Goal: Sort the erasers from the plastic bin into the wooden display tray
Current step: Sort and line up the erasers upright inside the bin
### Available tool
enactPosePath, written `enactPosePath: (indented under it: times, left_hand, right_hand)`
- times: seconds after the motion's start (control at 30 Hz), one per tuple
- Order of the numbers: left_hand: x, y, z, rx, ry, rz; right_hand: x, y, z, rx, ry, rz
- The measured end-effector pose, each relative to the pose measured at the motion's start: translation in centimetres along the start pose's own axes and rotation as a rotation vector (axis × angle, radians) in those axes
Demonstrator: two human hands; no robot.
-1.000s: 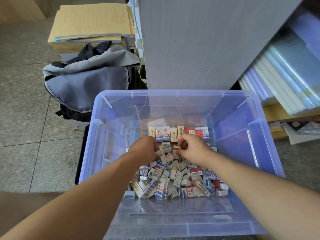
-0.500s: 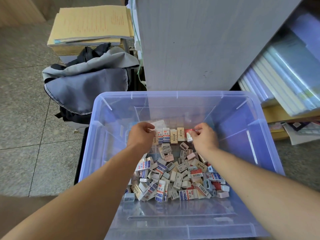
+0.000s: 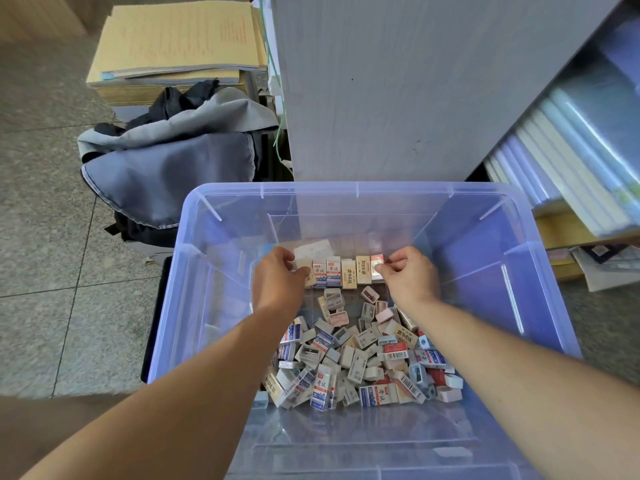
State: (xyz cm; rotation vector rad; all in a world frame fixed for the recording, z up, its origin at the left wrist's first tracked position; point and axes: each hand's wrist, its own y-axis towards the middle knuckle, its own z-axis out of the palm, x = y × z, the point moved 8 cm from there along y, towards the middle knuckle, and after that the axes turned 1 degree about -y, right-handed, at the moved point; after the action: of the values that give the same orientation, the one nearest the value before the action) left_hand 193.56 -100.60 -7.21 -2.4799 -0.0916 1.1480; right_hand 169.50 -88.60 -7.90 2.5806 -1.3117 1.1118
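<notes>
Erasers lie heaped in the plastic bin, left hand and right hand pinching the ends of an upright row.

Grey tile floor — a backpack slumps beside the plastic bin.

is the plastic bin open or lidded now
Open: no lid on the plastic bin; left hand and right hand reach inside, pinching erasers.

The left hand and right hand moved from the loose pile to the eraser row ends.
</notes>
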Motion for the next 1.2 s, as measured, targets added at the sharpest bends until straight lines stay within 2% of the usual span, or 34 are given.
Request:
enactPosePath:
  times: [0.3,0.37,0.4,0.5,0.57,0.7,0.9,1.03,1.2]
  left_hand:
    - [0.1,-0.3,-0.2,0.051,0.106,-0.038]
    - [0.4,-0.7,-0.4,0.079,0.206,-0.061]
    - [0.5,-0.8,-0.3,0.107,0.297,-0.06]
    - [1.0,-1.4,-0.2,0.211,0.49,-0.04]
    - [1.1,-1.8,0.2,0.292,0.5,-0.003]
    - [0.6,-3.6,2.3,0.463,0.441,0.119]
    - [0.8,-3.8,3.5,0.521,0.507,0.2]
    - [0.9,-3.4,3.9,0.512,0.525,0.217]
    - [1.0,-3.1,4.1,0.519,0.543,0.241]
  right_hand:
    - [0.6,-0.4,0.0,0.028,-0.125,-0.03]
    - [1.4,-1.0,-0.3,0.07,-0.17,-0.06]
    - [1.9,-1.4,0.1,0.155,-0.164,-0.096]
    - [3.8,-4.4,2.6,0.593,-0.219,-0.256]
    - [4.3,-6.2,3.3,0.731,-0.388,-0.374]
    - [4.6,-6.9,2.8,0.7,-0.483,-0.435]
    - [1.4,-5.3,-0.5,0.615,-0.807,-0.332]
    - [0.1,-5.6,-0.7,0.624,-0.701,-0.23]
    - [0.0,-5.3,-0.7,0.652,-0.647,-0.224]
